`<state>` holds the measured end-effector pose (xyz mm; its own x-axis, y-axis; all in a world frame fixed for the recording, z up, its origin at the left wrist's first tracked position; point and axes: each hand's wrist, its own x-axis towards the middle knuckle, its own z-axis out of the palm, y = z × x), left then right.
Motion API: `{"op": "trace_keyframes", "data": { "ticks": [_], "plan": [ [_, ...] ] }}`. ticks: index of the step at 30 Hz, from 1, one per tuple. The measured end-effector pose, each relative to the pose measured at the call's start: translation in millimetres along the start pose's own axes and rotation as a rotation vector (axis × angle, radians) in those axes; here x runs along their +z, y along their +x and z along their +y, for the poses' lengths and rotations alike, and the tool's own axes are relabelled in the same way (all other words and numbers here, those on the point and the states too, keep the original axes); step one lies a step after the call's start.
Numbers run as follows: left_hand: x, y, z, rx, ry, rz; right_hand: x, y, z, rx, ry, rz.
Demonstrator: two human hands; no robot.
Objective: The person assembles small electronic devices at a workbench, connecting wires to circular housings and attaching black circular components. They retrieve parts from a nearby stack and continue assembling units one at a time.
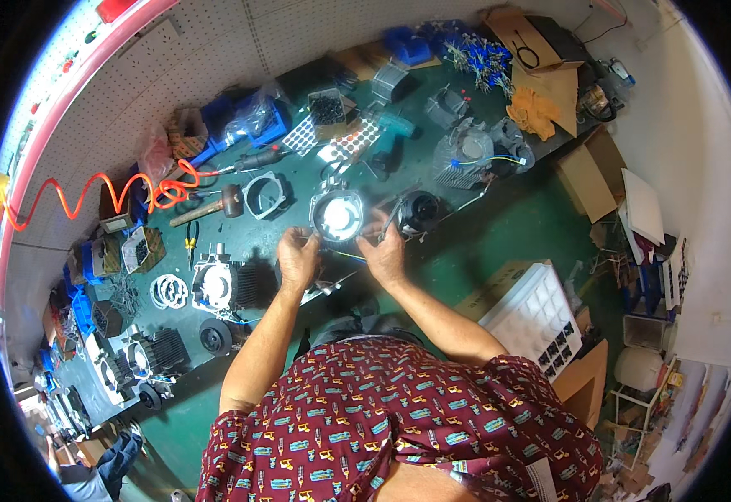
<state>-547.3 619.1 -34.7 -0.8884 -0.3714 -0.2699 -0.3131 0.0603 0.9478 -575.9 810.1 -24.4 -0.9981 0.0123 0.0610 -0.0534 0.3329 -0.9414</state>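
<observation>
A round metal housing [338, 214], its inside washed out by glare, stands at the table's front edge between my hands. At its lower left rim, the fingers of my left hand [298, 258] are pinched together; what they hold is too small to make out. My right hand [384, 255] is closed at the lower right, with a thin grey tool [393, 212] rising from its fingers. A thin yellow and blue wire [350, 255] runs between the hands. Just right of them sits a black round motor part [420, 211].
Left on the green table [252, 238] are a mallet [230, 201], pliers [191, 243], a metal ring [264, 195] and another finned housing [219, 283]. A teal power drill [390, 134] lies behind. An orange coiled hose [93, 188] hangs at left. A white tray [533, 314] stands right.
</observation>
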Motion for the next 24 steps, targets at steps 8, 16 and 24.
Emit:
{"op": "trace_keyframes", "data": {
  "ticks": [8, 16, 24],
  "plan": [
    [-4.8, -13.9, 9.5, 0.053, -0.033, 0.084, -29.6, -1.1, -11.8, 0.267, 0.515, 0.118],
    [16.1, -76.9, 54.0, 0.047, -0.138, -0.206, -94.9, -7.1, -60.6, 0.528, 1.312, -0.302],
    [3.2, -123.2, 67.5, 0.01, -0.119, -0.066, -63.0, -28.6, -72.9, 0.55, 1.416, -0.509]
  ]
}}
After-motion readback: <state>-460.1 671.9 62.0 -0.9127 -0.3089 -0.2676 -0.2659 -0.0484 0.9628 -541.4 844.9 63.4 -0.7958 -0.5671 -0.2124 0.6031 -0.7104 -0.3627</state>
